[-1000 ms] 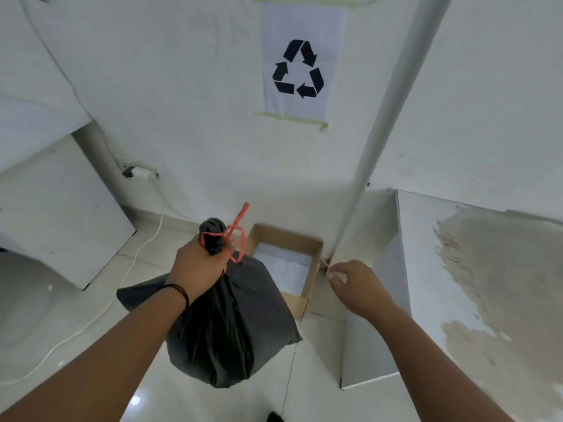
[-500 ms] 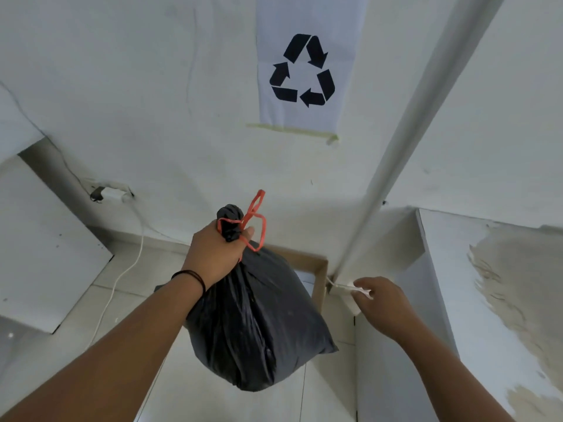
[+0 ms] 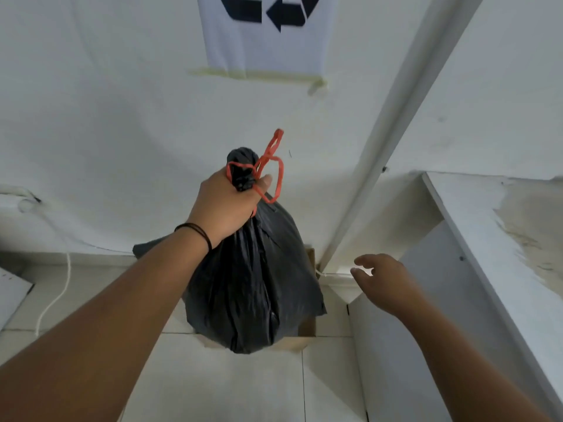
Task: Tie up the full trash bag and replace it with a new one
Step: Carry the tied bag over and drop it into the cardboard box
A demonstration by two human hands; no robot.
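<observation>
Above floor: L hand [image 3: 227, 205] grips trash bag [image 3: 253, 284] neck | R hand [image 3: 385, 283] loose, beside bag

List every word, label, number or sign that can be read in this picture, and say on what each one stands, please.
No words or numbers can be read anywhere.
Sign: black recycling arrows, cut off by the top edge, on a white sheet taped to the wall.
The black trash bag, held by the left hand, shows no print; neither does its red tie.
</observation>
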